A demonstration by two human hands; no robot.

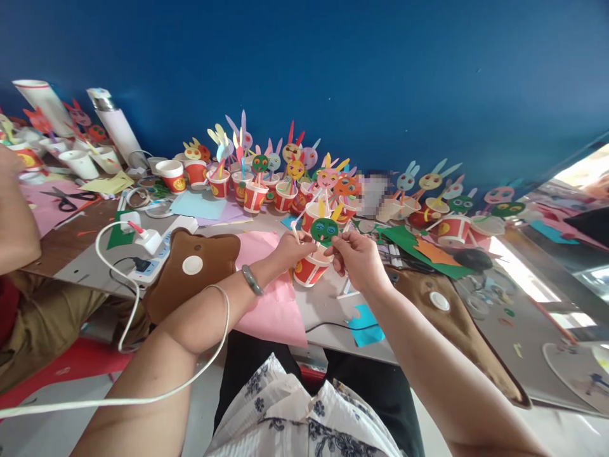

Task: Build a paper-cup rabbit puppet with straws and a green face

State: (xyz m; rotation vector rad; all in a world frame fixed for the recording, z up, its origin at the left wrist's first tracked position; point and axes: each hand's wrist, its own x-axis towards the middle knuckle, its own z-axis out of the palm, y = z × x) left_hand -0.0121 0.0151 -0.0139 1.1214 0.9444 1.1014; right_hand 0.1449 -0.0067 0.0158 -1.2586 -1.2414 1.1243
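A round green paper face with blue eyes and yellow ears stands over a red-and-white paper cup. My right hand pinches the face's right edge between thumb and fingers. On the other side of the cup, my left hand is closed around a thin white stick, its fingertips close behind the rim. What the stick's lower end touches is hidden. Pink paper lies under my left forearm, and a scrap of blue paper is below my right wrist.
Behind my hands stand several paper cups with animal faces on sticks. A power strip and brown pouch are at left; a white cable crosses my left arm. Another person's arm rests at far left, near scissors.
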